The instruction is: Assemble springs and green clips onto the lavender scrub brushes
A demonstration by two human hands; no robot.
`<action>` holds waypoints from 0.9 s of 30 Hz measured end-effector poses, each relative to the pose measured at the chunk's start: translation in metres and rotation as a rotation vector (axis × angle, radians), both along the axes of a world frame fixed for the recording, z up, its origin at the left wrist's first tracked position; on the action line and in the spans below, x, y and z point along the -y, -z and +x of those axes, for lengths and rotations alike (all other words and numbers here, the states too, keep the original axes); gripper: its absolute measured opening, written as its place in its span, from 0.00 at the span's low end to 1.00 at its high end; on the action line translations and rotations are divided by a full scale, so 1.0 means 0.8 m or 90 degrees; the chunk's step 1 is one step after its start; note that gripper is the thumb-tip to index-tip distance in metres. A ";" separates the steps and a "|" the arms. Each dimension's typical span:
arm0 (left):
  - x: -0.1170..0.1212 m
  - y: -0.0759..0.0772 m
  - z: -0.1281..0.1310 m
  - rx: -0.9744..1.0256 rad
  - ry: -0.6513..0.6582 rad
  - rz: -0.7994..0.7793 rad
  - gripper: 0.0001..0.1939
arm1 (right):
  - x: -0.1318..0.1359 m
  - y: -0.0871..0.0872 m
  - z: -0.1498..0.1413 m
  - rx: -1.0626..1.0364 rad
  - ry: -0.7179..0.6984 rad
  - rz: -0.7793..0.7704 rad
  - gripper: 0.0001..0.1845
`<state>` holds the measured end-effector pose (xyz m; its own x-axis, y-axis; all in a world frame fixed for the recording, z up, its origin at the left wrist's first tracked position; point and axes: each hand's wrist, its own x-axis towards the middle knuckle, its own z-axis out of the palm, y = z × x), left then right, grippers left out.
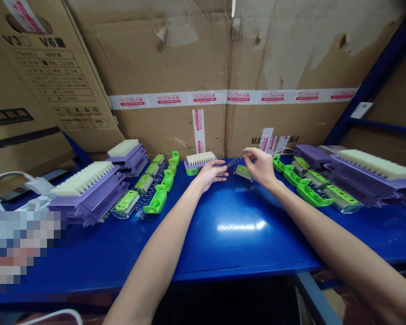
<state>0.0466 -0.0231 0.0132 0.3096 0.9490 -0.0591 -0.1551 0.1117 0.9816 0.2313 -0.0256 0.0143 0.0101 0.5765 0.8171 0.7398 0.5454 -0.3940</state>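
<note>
Over the far middle of the blue table, a thin dark spring-like coil (235,163) spans the gap between my two hands. My left hand (209,176) has its thumb and forefinger closed on the coil's left end, the other fingers loosely extended. At the opposite end, my right hand (260,166) pinches the coil with bent fingers. Just under and beside the right hand lies a clear block with a green top (244,172). Behind my left hand stands a brush with cream bristles (200,159) and a green side part (191,172).
Green brackets (156,200), dark coils and clear green-topped blocks (126,203) form rows at left; similar green brackets (311,193) line the right. Purple slotted housings with cream bristles (88,178) are stacked outside them. Cardboard (169,131) walls the back; a white charger (39,185) sits left.
</note>
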 end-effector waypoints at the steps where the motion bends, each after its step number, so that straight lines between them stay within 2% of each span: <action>1: 0.000 0.000 0.000 0.016 -0.003 0.003 0.16 | 0.000 0.000 0.000 0.001 -0.003 -0.001 0.11; 5: 0.002 0.000 0.002 0.013 -0.002 0.000 0.20 | 0.000 0.001 -0.001 -0.001 -0.012 0.002 0.12; 11: 0.000 0.002 0.003 -0.060 0.012 0.040 0.18 | -0.002 0.002 0.000 0.001 -0.009 -0.010 0.12; 19: -0.002 0.003 0.005 0.007 -0.014 0.067 0.22 | -0.001 0.000 0.001 0.006 0.005 -0.024 0.12; 27: -0.004 0.004 0.003 0.024 0.001 0.104 0.23 | -0.003 0.001 0.002 0.015 0.026 -0.056 0.15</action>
